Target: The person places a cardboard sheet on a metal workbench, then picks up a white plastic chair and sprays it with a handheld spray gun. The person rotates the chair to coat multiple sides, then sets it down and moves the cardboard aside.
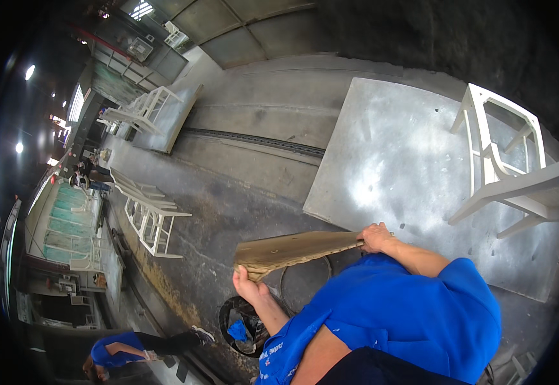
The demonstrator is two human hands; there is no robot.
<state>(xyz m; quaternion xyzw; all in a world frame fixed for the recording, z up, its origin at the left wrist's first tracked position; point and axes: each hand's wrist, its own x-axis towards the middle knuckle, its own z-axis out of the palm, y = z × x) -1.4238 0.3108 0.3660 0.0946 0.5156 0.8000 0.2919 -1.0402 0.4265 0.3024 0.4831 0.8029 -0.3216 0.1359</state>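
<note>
A flat brown piece, seemingly cardboard (299, 248), is stretched between my two hands in front of my blue shirt. Its near edge looks ragged and layered. At its left end, my left hand (252, 288) is closed round the corner with the thumb up against the edge. My right hand (376, 238) pinches the opposite end, close to the edge of a large grey board. Below my left forearm stands a round black bucket (227, 314) with a crumpled blue thing (237, 330) in it.
On the large grey board (388, 147) to the right stand white chair frames (510, 138). More white chair frames (145, 208) stand in a row on the floor at left. A floor rail (254, 141) runs behind. A person in blue (116, 346) is at lower left.
</note>
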